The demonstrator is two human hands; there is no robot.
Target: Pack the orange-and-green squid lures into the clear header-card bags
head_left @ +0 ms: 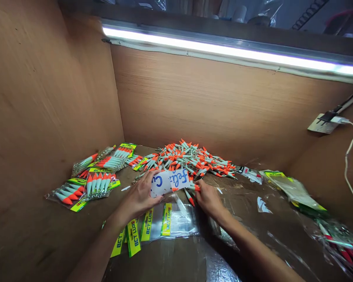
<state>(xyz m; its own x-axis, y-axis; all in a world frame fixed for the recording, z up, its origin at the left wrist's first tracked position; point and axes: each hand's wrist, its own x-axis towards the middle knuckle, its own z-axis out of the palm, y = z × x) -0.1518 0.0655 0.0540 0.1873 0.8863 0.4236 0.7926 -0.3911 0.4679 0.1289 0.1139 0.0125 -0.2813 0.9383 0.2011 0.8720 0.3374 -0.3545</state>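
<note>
My left hand [141, 196] grips a white card [164, 183] with blue handwriting, its thumb along the lower edge. At the card's right end my right hand [208, 197] is closed on orange-and-white fishing lures [190, 197]; one points down below the fingers. How many it holds is hidden. Just behind both hands lies a large heap of the same lures [185, 156]. Below them on the table are clear plastic bags [182, 221] with yellow "BCT LURE" headers [147, 224], some fanned out under my left forearm.
Several filled lure packs [100, 184] lie at the left. On the right are a stack of header-topped bags [297, 190], a torn white scrap [264, 205] and red-and-white lures in plastic [341, 243]. Wooden walls [223, 113] enclose the table; a white cable [346, 164] hangs at right.
</note>
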